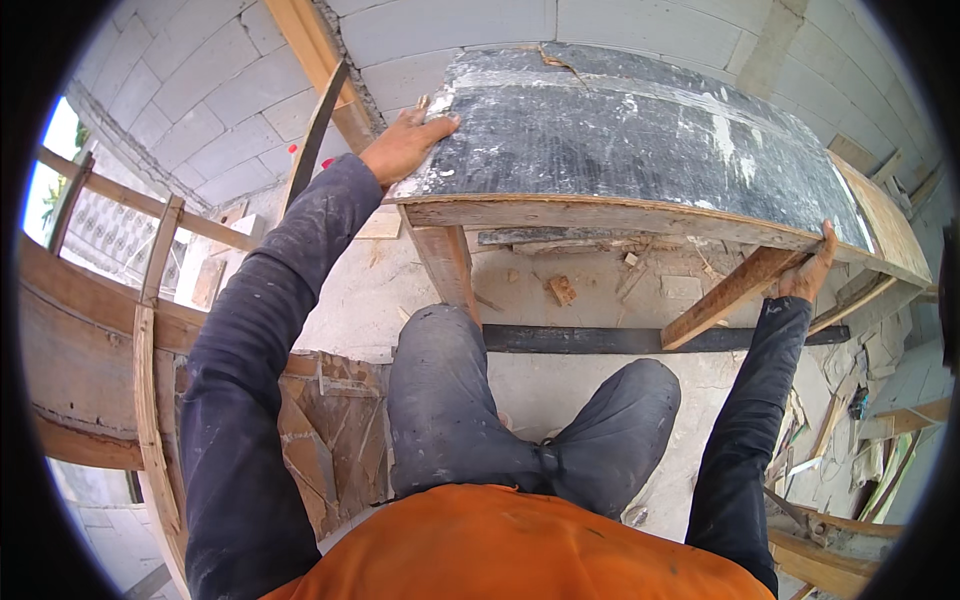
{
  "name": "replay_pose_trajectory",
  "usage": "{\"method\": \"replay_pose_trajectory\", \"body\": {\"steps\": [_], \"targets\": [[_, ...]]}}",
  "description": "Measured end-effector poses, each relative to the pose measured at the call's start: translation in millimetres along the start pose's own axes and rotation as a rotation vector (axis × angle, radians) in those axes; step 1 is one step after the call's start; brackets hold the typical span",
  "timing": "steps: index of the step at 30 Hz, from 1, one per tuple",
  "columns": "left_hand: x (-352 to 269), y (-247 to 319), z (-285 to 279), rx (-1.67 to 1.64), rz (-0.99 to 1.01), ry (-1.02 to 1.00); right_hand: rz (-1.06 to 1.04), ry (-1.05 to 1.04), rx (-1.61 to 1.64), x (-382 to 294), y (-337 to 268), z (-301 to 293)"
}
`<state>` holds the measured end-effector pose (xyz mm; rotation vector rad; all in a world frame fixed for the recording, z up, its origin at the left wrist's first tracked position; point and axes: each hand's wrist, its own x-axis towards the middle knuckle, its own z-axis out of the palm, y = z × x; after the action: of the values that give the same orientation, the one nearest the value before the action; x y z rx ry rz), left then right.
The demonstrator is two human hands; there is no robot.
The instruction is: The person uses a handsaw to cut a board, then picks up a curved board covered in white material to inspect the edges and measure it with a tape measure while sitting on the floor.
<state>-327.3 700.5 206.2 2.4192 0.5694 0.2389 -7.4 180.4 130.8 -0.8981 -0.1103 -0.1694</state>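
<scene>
A rough wooden workbench (600, 142) with a dark, paint-spattered plywood top stands before me, its top edge framed with timber. My left hand (412, 142) grips the left end of the top, thumb over the surface and fingers around the edge. At the right, my right hand (810, 270) holds the front edge near a slanting wooden leg (731, 296), with the thumb up against the rim and the other fingers partly hidden below. Another leg (446, 262) stands under the left end, close to my knee. A thin wood scrap (559, 61) lies on the far part of the top.
Behind the bench rises a grey block wall (465, 22). A dark-faced board (319, 135) leans upright left of my left hand. A black-painted plank (585, 339) lies along the floor beneath. Timber framing (150, 360) stands at left; wood scraps (825, 427) litter the right.
</scene>
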Motion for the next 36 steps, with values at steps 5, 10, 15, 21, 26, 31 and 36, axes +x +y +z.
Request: {"method": "replay_pose_trajectory", "body": {"steps": [5,10,15,21,26,31,36], "targets": [[-13.8,10.8,8.5,-0.554,-0.090,0.150,0.001,0.046,-0.025,-9.3,-2.6,6.7],[-19.2,12.8,15.7,-0.519,0.018,0.332,-0.003,0.024,-0.027,-15.3,0.7,10.0],[-9.0,3.8,19.8,-0.611,-0.013,0.283,-0.021,0.027,-0.027,-9.7,0.1,5.9],[-8.5,-6.7,19.2,-0.718,-0.026,0.192,0.048,-0.021,-0.013,-11.9,-0.7,3.4],[-27.0,12.8,18.3,-1.074,-0.040,0.158,0.038,-0.034,-0.106,-19.2,-3.1,6.4],[-28.4,13.6,15.5,-1.100,-0.051,0.150,0.028,-0.055,-0.138,-18.9,-8.1,6.4],[-21.0,-4.0,20.9,-1.146,0.002,0.140,0.117,-0.074,-0.147,-17.2,-13.3,1.2]]}}
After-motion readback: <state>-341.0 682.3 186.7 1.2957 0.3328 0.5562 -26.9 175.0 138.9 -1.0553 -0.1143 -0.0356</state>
